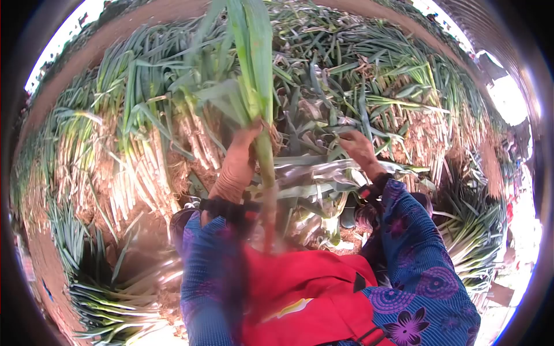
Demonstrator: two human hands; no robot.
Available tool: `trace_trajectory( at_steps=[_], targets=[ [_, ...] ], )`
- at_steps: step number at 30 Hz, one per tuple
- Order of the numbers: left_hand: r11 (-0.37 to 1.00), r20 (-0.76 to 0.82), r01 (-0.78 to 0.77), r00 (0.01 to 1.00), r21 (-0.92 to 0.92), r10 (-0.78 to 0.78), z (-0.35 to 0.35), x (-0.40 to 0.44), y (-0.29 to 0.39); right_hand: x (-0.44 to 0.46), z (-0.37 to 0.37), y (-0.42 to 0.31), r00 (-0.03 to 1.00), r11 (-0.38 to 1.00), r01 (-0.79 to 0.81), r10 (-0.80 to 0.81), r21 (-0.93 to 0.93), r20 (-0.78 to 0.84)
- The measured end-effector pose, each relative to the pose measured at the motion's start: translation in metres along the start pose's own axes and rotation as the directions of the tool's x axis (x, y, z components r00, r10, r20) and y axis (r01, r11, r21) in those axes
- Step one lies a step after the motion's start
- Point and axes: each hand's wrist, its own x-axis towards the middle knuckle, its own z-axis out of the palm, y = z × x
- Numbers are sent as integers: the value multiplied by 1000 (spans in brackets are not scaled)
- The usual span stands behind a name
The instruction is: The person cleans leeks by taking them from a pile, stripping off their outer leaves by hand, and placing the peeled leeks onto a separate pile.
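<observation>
My left hand (242,147) is wrapped round a leek (265,164), held upright in front of me. Its broad green leaves rise past the top of the view, and the pale lower stalk, blurred, hangs down towards my lap. To the right, my right hand (359,151) is apart from the leek, with its fingers curled closed. Whatever may be between those fingertips is too small to make out. Stripped leek leaves (314,173) lie in a loose heap below and between my hands.
Bundled leeks (138,155) stand in a thick row on the left, white ends towards me. More leeks (421,127) are piled on the right. Loose leeks lie in a lower-left pile (115,303) and a lower-right pile (473,230). A red apron (306,288) covers my lap.
</observation>
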Motion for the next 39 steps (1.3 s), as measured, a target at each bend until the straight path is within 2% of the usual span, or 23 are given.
trace_trajectory(
  at_steps=[1, 3, 5, 6, 7, 8, 9, 10, 13, 15, 16, 17, 19, 21, 23, 25, 27, 30, 36, 39],
  targets=[
    [996, 29, 81, 996, -23, -80, 10, -3, -3, 2, 3, -29, 997, 988, 63, -69, 141, 41],
    [979, 241, -14, 970, 202, -36, 10, -3, -18, -12, -9, -95, 981, 878, 19, -109, 478, 162],
    [943, 319, -54, 946, 329, -57, 6, 3, -43, -21, -15, -128, 966, 767, 87, -221, 636, 135],
    [933, 291, -35, 954, 358, -75, 1, 8, -58, -19, -17, -133, 937, 713, 143, -321, 686, 139],
    [922, 262, -20, 961, 387, -89, 15, 6, -57, -20, -18, -136, 944, 678, 50, -272, 734, 187],
    [818, 315, -159, 949, 552, -29, 26, -5, -57, -21, -20, -138, 945, 633, -44, -225, 773, 239],
    [785, 336, -196, 942, 588, -16, 35, -7, -56, -23, -23, -141, 939, 580, -139, -181, 803, 293],
    [750, 355, -230, 935, 620, -7, 41, -7, -58, -24, -28, -144, 927, 577, -165, -187, 800, 326],
    [740, 341, -167, 936, 652, -88, 63, -7, -55, -23, -27, -125, 953, 604, -139, -134, 785, 272],
    [657, 448, -331, 894, 677, -10, 66, -4, -60, -23, -28, -116, 964, 517, -192, -60, 835, 258],
    [640, 386, -279, 922, 715, -30, 68, -2, -63, -23, -29, -113, 967, 469, -212, -24, 858, 252],
    [639, 448, -326, 893, 697, -33, 63, 3, -70, -22, -30, -109, 969, 418, -228, 11, 879, 246],
    [636, 568, -417, 822, 650, -41, 52, 18, -84, -17, -36, -102, 969, 459, -229, 22, 858, 247],
    [772, 533, -271, 840, 575, -103, 59, 25, -89, -17, -47, -101, 972, 510, -215, 30, 833, 232],
    [880, 443, -62, 879, 472, -176, 75, 26, -92, -16, -50, -101, 984, 490, -154, -5, 858, 180],
    [932, 292, 188, 914, 309, -281, 101, 20, -88, -16, -53, -102, 991, 488, -100, -24, 867, 128],
    [903, 275, 124, 928, 412, -252, 107, 24, -93, -17, -59, -101, 997, 509, -54, -25, 859, 77],
    [849, 252, 39, 947, 528, -201, 118, 29, -103, -20, -78, -95, 984, 564, -156, 18, 811, 177],
    [718, 218, -132, 976, 684, -28, 149, 34, -125, -17, -79, -77, 997, 565, 20, 48, 825, -57],
    [639, 196, -203, 977, 742, 83, 168, 33, -133, -21, -85, -74, 982, 516, 40, 138, 855, -129]
  ],
)
